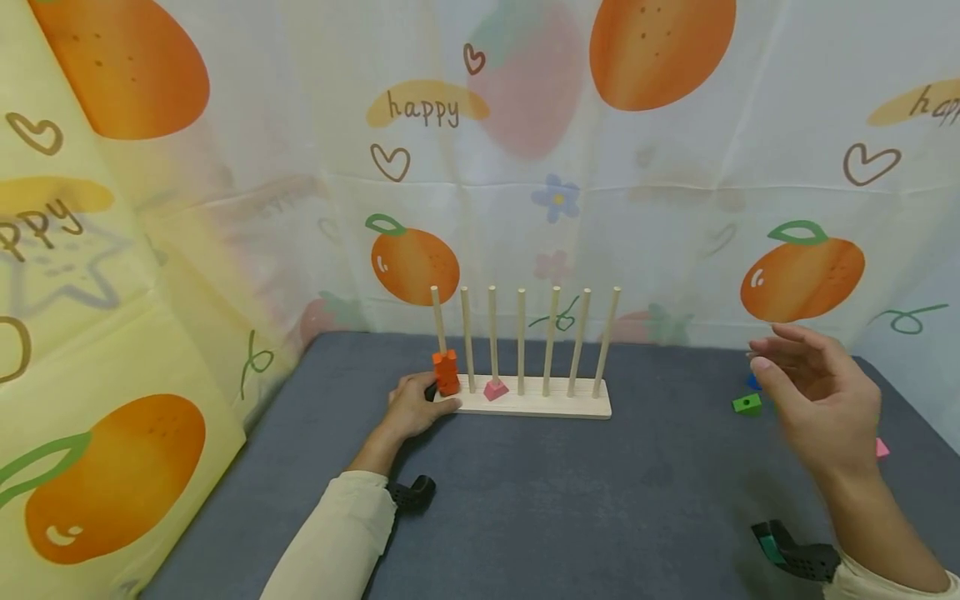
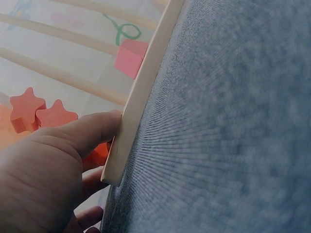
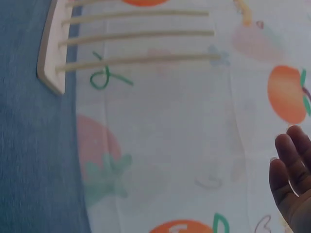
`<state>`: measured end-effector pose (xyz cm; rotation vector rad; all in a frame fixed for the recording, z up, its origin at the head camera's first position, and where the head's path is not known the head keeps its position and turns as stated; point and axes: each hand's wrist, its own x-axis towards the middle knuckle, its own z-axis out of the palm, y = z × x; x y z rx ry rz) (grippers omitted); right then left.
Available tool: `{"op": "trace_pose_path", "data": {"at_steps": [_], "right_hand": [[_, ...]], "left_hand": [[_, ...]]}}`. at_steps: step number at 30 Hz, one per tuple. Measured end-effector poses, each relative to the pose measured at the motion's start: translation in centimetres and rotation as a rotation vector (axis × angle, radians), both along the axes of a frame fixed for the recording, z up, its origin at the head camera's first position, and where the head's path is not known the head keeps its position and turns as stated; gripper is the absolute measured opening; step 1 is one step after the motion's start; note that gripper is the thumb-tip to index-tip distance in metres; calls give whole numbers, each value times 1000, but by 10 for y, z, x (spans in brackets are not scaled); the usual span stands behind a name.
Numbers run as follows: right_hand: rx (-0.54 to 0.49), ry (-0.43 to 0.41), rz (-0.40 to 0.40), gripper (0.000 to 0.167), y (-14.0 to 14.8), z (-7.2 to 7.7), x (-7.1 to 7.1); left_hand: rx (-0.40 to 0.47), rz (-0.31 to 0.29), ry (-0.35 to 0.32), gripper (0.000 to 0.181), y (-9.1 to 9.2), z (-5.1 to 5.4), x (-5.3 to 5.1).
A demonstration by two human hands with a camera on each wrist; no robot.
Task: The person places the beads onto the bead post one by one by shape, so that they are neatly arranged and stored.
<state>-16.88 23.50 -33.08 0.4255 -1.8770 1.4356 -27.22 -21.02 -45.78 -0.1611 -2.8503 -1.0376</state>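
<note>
A wooden peg board (image 1: 540, 406) with several upright rods stands on the dark table. My left hand (image 1: 411, 408) grips its left end, the thumb lying along the front edge in the left wrist view. Orange star-shaped blocks (image 2: 56, 115) are stacked on the leftmost rod. A pink block (image 1: 495, 390) sits at the foot of the third rod from the left. Raised over the right side of the table, my right hand (image 1: 825, 404) has loosely bent fingers with nothing visible between them. In the right wrist view, its fingers (image 3: 286, 162) appear at the lower right.
Near the right hand lie a green block (image 1: 747, 405), a partly hidden blue block (image 1: 753, 382) and a pink block (image 1: 882, 448) showing past the hand. A fruit-patterned cloth (image 1: 660, 233) hangs behind the table and along its left side.
</note>
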Motion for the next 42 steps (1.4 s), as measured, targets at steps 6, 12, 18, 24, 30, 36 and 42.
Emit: {"op": "trace_pose_path", "data": {"at_steps": [6, 12, 18, 24, 30, 36, 42], "right_hand": [[119, 10, -194, 45, 30, -12, -1], [134, -26, -405, 43, 58, -28, -6], [66, -190, -585, 44, 89, -55, -13], [28, -311, -719, 45, 117, -85, -14], [25, -364, -775, 44, 132, -109, -13], [106, -505, -737, 49, 143, -117, -14], [464, -738, -609, 64, 162, -127, -18]], "left_hand": [[-11, 5, -14, 55, -1, -2, -1], [-1, 8, -17, 56, -2, -2, 0], [-6, 12, -26, 56, -3, -3, -1], [-2, 8, -14, 57, -2, -3, -1], [2, 0, -17, 57, -2, -3, -3], [-12, -5, 3, 53, -2, -1, -6], [-17, -6, -11, 53, -3, -2, -3]]}}
